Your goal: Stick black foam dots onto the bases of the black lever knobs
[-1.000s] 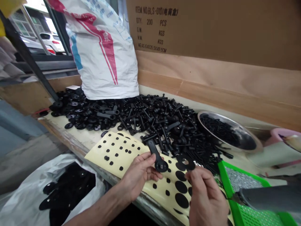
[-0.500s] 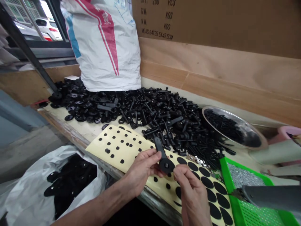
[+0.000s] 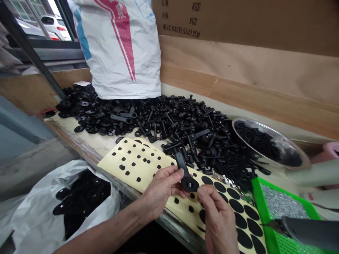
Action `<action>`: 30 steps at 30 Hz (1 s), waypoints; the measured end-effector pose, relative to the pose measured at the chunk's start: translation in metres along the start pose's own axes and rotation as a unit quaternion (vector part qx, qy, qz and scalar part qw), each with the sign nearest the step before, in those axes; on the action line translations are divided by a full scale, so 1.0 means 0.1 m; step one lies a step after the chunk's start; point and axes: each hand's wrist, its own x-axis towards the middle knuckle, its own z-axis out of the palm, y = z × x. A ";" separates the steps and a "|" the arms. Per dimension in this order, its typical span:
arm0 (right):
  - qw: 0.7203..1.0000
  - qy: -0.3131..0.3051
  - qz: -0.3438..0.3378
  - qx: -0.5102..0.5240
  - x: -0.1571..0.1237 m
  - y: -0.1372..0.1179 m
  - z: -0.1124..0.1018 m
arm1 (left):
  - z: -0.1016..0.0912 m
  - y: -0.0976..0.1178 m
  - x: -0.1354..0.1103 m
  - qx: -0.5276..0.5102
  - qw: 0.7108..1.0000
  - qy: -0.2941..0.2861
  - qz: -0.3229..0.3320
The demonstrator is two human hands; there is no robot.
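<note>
Left hand [image 3: 164, 188]: the forearm is extended from the lower left, and the lever is clamped between thumb and fingers.
Right hand [image 3: 218, 220]: raised at lower centre, close beside the left; the fingertips [image 3: 203, 192] are pinched just below the lever's head. Whether anything is held there cannot be told.
Black plastic lever [image 3: 184, 173]: held between the hands, tilted, above the cream backing sheet [image 3: 144, 169] of black adhesive discs.
Hidden: the right wrist is cut off by the lower edge; a blurred grey object [image 3: 309, 231] at lower right cannot be identified.
Behind: a heap of black levers [image 3: 185, 130] lies at centre, below a woven sack [image 3: 119, 53] cut off by the top edge.
</note>
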 end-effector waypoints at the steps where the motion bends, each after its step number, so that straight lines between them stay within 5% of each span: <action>1: 1.000 0.001 0.002 0.000 0.00 0.00 0.00 | 0.00 0.00 0.00 0.002 1.000 0.002 -0.001; 30: 1.000 -0.001 0.008 -0.016 0.00 0.04 0.05 | -0.04 -0.03 0.02 -0.008 1.000 0.005 0.007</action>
